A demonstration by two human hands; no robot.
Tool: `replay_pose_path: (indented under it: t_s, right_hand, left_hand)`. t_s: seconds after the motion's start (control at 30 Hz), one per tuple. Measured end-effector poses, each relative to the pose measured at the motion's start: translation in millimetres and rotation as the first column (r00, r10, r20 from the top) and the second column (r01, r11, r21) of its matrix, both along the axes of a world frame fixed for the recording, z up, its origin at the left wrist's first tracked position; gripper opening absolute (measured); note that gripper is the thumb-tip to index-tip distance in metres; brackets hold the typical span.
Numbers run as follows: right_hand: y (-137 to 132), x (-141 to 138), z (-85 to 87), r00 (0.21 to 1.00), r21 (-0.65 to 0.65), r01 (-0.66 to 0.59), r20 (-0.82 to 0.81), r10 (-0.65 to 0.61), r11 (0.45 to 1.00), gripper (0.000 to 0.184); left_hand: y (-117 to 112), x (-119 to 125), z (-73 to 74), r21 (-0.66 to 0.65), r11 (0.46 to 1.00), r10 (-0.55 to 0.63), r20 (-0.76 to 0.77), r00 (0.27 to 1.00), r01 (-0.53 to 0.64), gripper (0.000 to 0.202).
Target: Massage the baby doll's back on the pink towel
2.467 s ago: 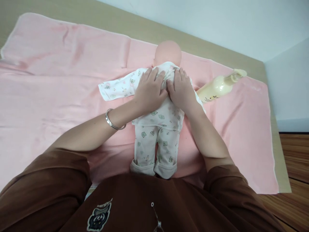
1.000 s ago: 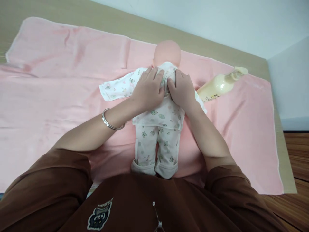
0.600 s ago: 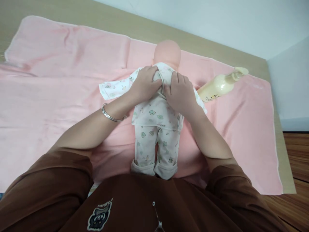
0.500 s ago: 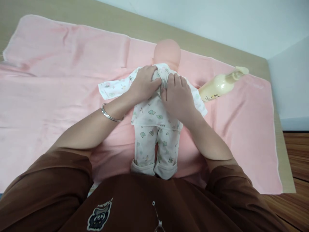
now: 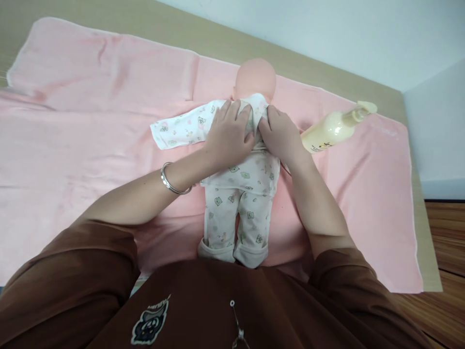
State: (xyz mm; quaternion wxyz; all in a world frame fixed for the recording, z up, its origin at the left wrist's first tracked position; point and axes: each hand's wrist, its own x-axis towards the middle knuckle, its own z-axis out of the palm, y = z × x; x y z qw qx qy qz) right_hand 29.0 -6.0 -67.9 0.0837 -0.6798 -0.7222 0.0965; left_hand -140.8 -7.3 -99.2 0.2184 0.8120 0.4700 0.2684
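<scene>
A baby doll [image 5: 256, 77] lies on a pink cloth with its smooth head away from me and no facial features showing. It wears a white printed shirt [image 5: 241, 177] and matching trousers [image 5: 220, 215] with turned-up cuffs. My left hand [image 5: 229, 133] rests on the shirt's upper part, fingers stretched out and slightly apart. Beside it, my right hand [image 5: 281, 133] has its fingers curled on the shirt near the doll's right-side shoulder, pinching the fabric. One sleeve [image 5: 181, 127] stretches out to the left; the other is mostly hidden by my right hand and wrist.
A cream pump bottle [image 5: 329, 131] lies tilted right of the doll. The pink cloth [image 5: 90, 169] covers most of the wooden table [image 5: 225, 41]. A pale wall [image 5: 327, 39] borders the far side, and wood flooring [image 5: 446, 242] shows at right.
My left hand has gone from gathering the shirt's middle to lying flatter across it. My right hand has shifted right and up to the shoulder, and the right sleeve is now largely covered.
</scene>
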Motion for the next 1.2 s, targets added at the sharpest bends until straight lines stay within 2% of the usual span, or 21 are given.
replay_pose_path:
  t_s: [0.1,0.2,0.3,0.37,0.43,0.53,0.63,0.77,0.93,1.07,1.2]
  right_hand:
    - [-2.0,1.4,-4.5,0.994,-0.008,-0.067,0.082,0.067,0.998,0.054]
    - [-17.3,-3.8,-2.6,0.983,-0.007,-0.128,0.134,0.127,0.992,0.066]
    - [-31.8,-12.0,1.9,0.979,-0.006,-0.138,0.151,0.137,0.990,0.070]
    - [-33.0,-15.6,3.2,0.981,0.005,-0.135,0.143,0.133,0.991,0.067]
    - [-26.9,-16.0,1.7,0.988,0.037,-0.120,0.105,0.115,0.992,0.056]
    - [-11.7,-12.4,-5.2,0.999,0.091,-0.027,0.021,0.025,0.995,0.039]
    - [-1.6,-9.1,-14.6,0.999,0.122,0.051,-0.008,-0.051,0.991,0.040]
    - [0.4,-7.5,-23.1,0.998,0.169,0.056,0.006,-0.058,0.984,0.043]
    - [-2.3,-1.0,-20.7,0.999,0.102,-0.016,0.043,0.012,0.995,0.055]
    - [-15.8,-0.7,-9.7,0.991,0.007,-0.078,0.105,0.077,0.997,0.068]
    - [-34.3,-9.9,1.1,0.985,-0.020,-0.110,0.131,0.112,0.994,0.074]
  left_hand:
    - [13.8,-1.3,-3.3,0.016,1.000,-0.001,0.042,0.999,0.000,0.045]
    - [29.3,-3.0,-8.9,-0.010,0.999,0.031,0.070,0.997,-0.031,0.032]
    - [34.4,-2.4,-14.9,-0.016,0.996,0.086,0.055,0.995,-0.085,0.032]
    - [33.0,-1.0,-18.5,0.005,0.995,0.104,0.032,0.994,-0.104,0.036]
    - [31.3,0.3,-22.0,0.029,0.993,0.111,0.025,0.994,-0.111,0.040]
    - [32.0,0.8,-27.8,0.073,0.990,0.116,0.041,0.992,-0.118,0.045]
    - [33.3,-0.1,-31.1,0.111,0.986,0.118,0.045,0.992,-0.123,0.048]
    - [24.2,-1.2,-24.3,0.116,0.990,0.085,0.004,0.996,-0.085,0.049]
    - [6.8,-0.7,-4.4,0.106,0.994,0.028,-0.029,0.999,-0.025,0.049]
    - [13.6,-1.7,3.5,0.042,0.999,0.024,0.004,1.000,-0.024,0.037]
    - [27.1,-2.6,0.1,-0.034,0.996,0.080,0.027,0.996,-0.079,0.028]
